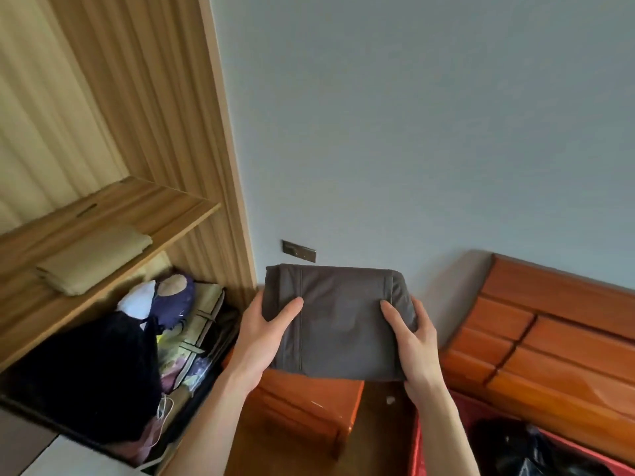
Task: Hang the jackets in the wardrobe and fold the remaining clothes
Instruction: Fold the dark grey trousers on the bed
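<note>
Grey folded garment [338, 321], held in the air beside the wardrobe [192, 139], is clamped at its sides by left hand [264, 333] and right hand [414, 338], so folding looks finished and shelving remains, near the beige folded piece [96, 259].

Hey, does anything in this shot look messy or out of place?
The lower wardrobe compartment is cluttered: a black garment, bags and loose cords piled unevenly. By contrast, the folded grey garment held by both hands and the folded beige cloth on the shelf look tidy.
</note>
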`<state>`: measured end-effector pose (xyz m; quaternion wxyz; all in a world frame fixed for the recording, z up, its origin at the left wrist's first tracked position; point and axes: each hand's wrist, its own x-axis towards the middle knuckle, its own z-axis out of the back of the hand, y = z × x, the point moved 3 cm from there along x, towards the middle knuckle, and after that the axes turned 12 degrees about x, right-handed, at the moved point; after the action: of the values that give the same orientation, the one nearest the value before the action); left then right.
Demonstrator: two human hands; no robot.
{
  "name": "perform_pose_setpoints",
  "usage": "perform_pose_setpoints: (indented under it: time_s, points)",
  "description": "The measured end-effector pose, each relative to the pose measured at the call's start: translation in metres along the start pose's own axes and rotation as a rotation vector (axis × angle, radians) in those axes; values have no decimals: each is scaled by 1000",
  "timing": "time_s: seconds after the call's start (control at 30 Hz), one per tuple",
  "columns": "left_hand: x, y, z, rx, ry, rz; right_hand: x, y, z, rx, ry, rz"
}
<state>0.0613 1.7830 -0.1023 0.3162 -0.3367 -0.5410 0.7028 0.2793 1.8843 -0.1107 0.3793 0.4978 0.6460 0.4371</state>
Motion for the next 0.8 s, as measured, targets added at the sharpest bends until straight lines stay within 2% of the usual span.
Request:
perform_pose_setpoints:
  time_s: [0.2,0.53,0.8]
  points:
    - [32,-3,27,-25,-227,10,72,-6,-54,-32,213,-37]
    - [44,25,116,-100,-617,116,107,-52,-182,-102,512,-166]
    - [58,37,208,-161,-748,131,111,-103,-291,-171,612,-231]
